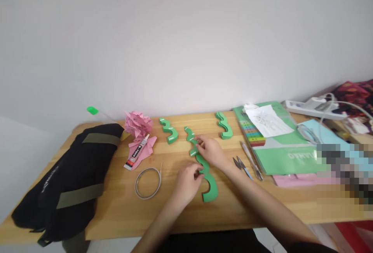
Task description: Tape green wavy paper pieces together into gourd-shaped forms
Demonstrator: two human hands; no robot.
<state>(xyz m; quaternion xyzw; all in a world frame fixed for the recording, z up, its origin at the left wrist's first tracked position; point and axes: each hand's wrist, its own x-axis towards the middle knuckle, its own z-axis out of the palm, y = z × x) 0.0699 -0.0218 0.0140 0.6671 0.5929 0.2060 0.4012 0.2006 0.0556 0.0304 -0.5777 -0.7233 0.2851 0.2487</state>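
The person's two hands are at work on green wavy pieces lying on the wooden table (116,214). The right hand (210,151) has its fingers bent, with the tips at the edge of a strip-marked green piece (192,148) that runs away from it. The left hand (188,181), nearer the body, has its thumb and forefinger curled at the inner edge of a plain green piece (212,189). Whether either hand pinches its piece or merely steadies it cannot be told.

As far as shows, these two pieces meet end to end between the hands; whether they are joined is unclear. The farther one bears short white strips, while the visible face of the nearer one shows none. Two other green places stand apart from the hands. Beyond and left of the left hand, another strip-marked piece (173,134) lies separate, so it seems marked but unattached. Beyond the right hand, a layered green piece (228,132) shows no strips and looks untouched. The glue tube (136,153) lies to the left of the left hand, and the snips (239,163) lie right of the right hand, both out of use.
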